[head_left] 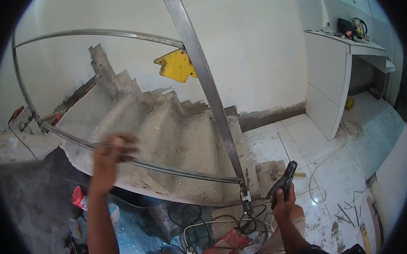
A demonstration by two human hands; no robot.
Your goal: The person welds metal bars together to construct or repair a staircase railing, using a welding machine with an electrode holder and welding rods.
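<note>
My left hand [115,153] is at the lower metal rail [182,172] of a frame beside the concrete stairs, blurred, its fingers bent near the bar; whether they grip it is unclear. My right hand [284,200] is closed around a black handheld tool [285,180], to the right of the foot of the upright metal post [206,81]. A yellow arrow-shaped plate [177,65] sits against the post just below the upper rail [104,32].
Concrete steps [154,133] rise to the left behind the frame. Cables and a red box [227,245] lie below the post. A white counter [330,76] stands at right, with a kettle [359,27]. Rods [348,216] lie on the tiles.
</note>
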